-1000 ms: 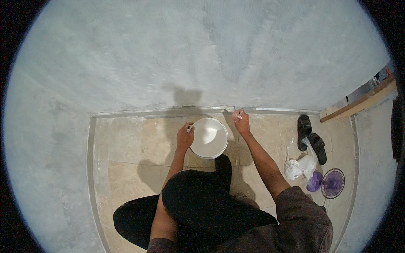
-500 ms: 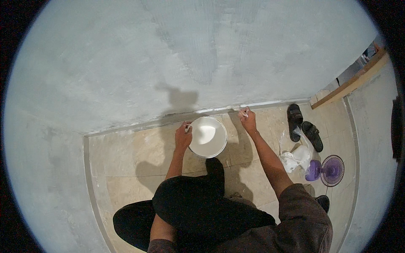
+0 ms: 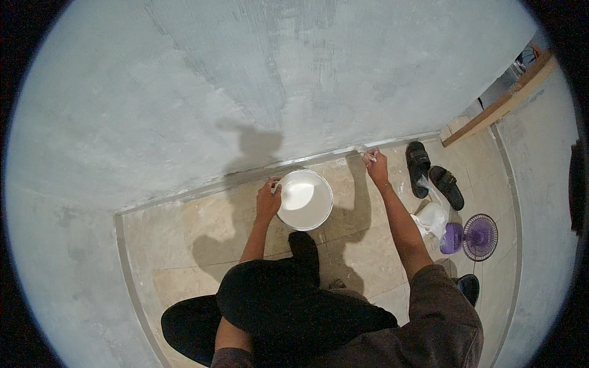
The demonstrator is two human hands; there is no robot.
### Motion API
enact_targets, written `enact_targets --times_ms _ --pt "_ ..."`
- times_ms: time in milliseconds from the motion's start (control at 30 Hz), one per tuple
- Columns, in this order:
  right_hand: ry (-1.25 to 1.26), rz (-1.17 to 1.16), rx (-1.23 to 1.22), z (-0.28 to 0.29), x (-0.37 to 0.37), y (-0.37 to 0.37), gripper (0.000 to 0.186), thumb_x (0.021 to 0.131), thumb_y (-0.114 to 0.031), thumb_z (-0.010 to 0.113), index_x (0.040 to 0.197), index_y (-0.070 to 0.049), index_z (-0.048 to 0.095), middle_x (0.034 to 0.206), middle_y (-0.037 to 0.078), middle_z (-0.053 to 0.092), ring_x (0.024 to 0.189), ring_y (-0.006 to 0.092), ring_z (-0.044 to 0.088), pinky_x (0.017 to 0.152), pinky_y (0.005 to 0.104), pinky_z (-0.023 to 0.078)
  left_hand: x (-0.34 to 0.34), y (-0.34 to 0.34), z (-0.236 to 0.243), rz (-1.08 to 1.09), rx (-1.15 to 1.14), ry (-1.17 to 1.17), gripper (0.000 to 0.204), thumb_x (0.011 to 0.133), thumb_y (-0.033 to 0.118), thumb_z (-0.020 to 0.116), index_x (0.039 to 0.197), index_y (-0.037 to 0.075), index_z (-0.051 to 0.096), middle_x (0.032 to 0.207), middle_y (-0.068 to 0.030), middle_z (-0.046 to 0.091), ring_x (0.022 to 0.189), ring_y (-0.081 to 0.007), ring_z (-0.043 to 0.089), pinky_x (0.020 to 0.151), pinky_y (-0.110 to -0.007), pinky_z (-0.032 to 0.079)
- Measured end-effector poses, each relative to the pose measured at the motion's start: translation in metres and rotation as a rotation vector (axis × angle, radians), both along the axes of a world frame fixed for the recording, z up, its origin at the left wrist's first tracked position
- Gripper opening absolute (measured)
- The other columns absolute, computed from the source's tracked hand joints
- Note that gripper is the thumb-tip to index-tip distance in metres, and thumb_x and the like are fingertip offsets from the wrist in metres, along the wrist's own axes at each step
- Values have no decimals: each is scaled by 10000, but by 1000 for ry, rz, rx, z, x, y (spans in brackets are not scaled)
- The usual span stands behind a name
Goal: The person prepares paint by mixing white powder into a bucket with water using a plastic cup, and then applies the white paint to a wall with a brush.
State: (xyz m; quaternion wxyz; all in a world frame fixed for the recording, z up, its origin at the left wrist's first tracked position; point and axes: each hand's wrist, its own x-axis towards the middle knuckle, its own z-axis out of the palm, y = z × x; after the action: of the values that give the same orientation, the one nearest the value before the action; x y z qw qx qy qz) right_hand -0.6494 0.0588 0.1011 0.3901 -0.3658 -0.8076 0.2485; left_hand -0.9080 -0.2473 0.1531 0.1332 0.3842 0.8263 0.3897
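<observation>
A room under finishing work: bare grey plastered wall (image 3: 257, 80), tiled floor (image 3: 184, 239), a bucket (image 3: 304, 199) of white paste (sandals (image 3: 432, 175) lie nearby).

A round white bucket (image 3: 304, 200) stands upright on the tiled floor (white paste inside), its rim gripped by the left hand (image 3: 268, 199), left of the right hand (image 3: 375, 164)

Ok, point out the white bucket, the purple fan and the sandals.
white bucket (image 3: 305, 200), head view, on the white stuff inside it.
purple fan (image 3: 479, 237), head view, middle of its round grille.
sandals (image 3: 418, 161), head view, strap of the left one.
</observation>
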Motion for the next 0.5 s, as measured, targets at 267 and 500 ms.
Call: enact_targets --times_ms 267,500 --pt "-59 28 24 15 -20 -31 181 785 -39 692 890 32 563 814 190 648 789 368 660 707 405 521 -3 -9 2 18 21 -14 250 909 168 588 1153 110 599 1047 -175 675 949 -337 648 798 -447 513" --pt "-124 150 -83 10 -80 -87 299 859 -197 635 1035 39 581 969 254 635 897 405 631 795 460 507 -11 -22 12 23 -42 29 257 895 152 607 1148 104 601 1028 -188 677 940 -341 654 796 -453 514"
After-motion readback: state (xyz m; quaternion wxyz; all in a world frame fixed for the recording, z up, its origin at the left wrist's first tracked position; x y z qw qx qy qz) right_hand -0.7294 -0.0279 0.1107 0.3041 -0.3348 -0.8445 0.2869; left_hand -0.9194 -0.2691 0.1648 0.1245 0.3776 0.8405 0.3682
